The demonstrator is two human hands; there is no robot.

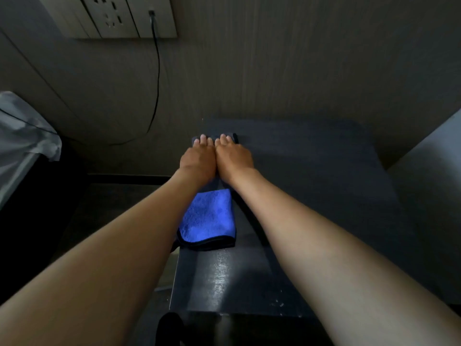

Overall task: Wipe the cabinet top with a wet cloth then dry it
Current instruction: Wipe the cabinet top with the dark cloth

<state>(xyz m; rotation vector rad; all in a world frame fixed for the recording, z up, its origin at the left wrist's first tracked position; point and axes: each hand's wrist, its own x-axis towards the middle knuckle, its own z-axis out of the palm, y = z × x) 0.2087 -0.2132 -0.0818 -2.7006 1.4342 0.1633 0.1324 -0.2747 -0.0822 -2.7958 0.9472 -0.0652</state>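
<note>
The dark cabinet top (311,171) stands against the wall. Both my hands lie flat, side by side, near its far left corner: my left hand (198,158) and my right hand (233,157) press down on a dark cloth (235,138). Only that cloth's far edge and corners show beyond my fingertips. A folded blue cloth with a black hem (209,218) lies closer to me on the cabinet's left edge, between my forearms and untouched. The near part of the top has a wet-looking sheen (224,278).
A socket panel (124,16) is on the wall at upper left, with a black cable (157,83) hanging down from it. Pale fabric (22,136) hangs at the left. A light surface (429,158) adjoins the cabinet on the right. A dark object (169,328) sits at the bottom edge.
</note>
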